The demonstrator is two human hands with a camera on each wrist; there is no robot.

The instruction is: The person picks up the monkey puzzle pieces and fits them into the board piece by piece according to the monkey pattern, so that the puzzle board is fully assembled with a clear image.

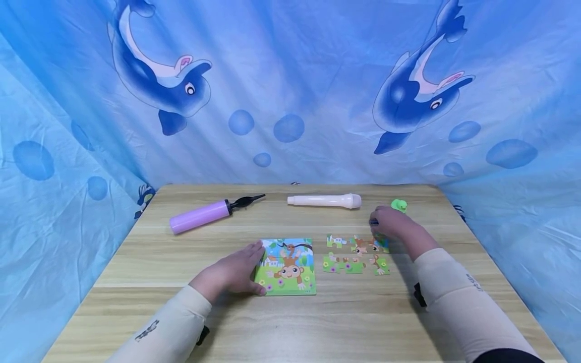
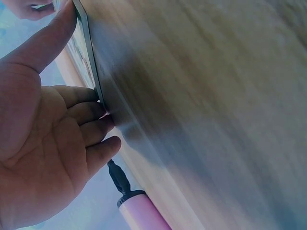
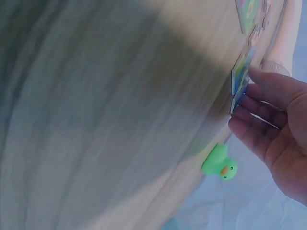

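Note:
In the head view, my left hand [image 1: 238,267] rests at the left edge of a square monkey picture puzzle [image 1: 286,287]. Its thumb lies at the near corner and its fingers reach the far corner, mostly straight. The left wrist view shows those fingers [image 2: 79,115] along the board's thin edge. On the right, my right hand [image 1: 392,222] is over the far end of a group of loose puzzle pieces [image 1: 356,265]. Between its thumb and fingertips it pinches a small puzzle piece [image 3: 238,98], partly hidden by the fingers. Another piece [image 3: 242,69] lies close beside it.
A green toy duck [image 1: 399,204] sits just beyond my right hand. Along the back of the wooden table [image 1: 281,327] lie a white toy microphone [image 1: 322,201] and a purple hand pump [image 1: 199,217] with a black nozzle. Blue dolphin-print curtains [image 1: 290,91] surround the table.

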